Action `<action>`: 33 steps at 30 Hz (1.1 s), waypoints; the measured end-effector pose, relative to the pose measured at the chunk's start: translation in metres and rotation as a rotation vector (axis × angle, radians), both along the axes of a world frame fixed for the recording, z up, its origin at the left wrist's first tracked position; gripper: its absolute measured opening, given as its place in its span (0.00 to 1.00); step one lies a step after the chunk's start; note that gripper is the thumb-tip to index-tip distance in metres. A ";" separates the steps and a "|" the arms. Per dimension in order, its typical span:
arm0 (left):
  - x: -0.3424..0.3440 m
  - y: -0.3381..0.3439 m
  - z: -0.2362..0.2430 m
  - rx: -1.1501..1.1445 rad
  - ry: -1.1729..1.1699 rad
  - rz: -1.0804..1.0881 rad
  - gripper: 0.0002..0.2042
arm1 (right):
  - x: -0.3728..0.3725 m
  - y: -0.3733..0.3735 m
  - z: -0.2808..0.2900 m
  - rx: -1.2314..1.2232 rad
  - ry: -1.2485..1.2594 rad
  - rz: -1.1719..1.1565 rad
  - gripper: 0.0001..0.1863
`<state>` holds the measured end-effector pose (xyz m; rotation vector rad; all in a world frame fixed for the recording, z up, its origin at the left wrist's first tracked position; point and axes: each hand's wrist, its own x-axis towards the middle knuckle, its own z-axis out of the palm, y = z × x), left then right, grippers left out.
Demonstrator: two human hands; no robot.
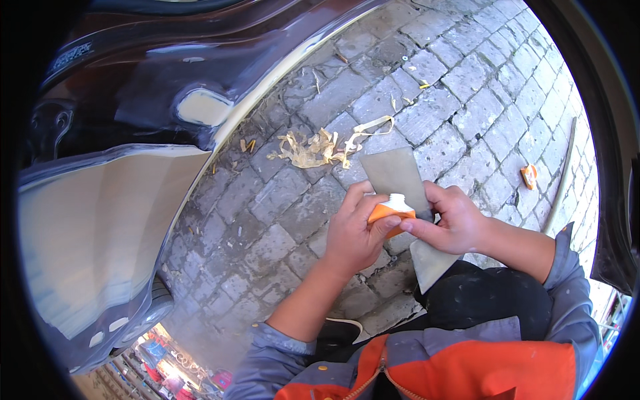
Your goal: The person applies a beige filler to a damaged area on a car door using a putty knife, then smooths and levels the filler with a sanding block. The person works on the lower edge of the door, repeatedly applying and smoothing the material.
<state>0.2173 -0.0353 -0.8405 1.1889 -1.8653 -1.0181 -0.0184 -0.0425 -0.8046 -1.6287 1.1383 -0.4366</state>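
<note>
My left hand (352, 233) is closed around a small orange tube (381, 212) with a white threaded neck, which points up and away from me. My right hand (460, 219) grips a flat grey putty spreader plate (395, 171), and its thumb presses on the tube's side. Below that hand a second pale, flared blade (432, 263) sticks out toward my knee. Whether the two flat pieces are joined is hidden by my fingers. Both hands are close together in front of my lap.
A dark car body (153, 80) with pale filler patches (203, 107) fills the left side. Crumpled masking tape (310, 148) lies on the grey paving bricks (267, 200). A crushed orange-and-white piece (529, 177) lies at the right, beside a long pale strip (563, 180).
</note>
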 end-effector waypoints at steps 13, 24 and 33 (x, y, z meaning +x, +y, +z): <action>-0.001 -0.013 0.022 -0.085 -0.361 -0.146 0.16 | 0.003 -0.004 -0.007 -0.077 0.132 0.005 0.15; -0.013 -0.023 0.018 -0.351 -0.403 -0.159 0.14 | 0.005 0.002 -0.010 0.117 0.049 -0.175 0.06; -0.010 -0.027 0.014 -0.427 -0.449 -0.210 0.15 | 0.011 0.004 -0.014 0.276 -0.052 -0.301 0.07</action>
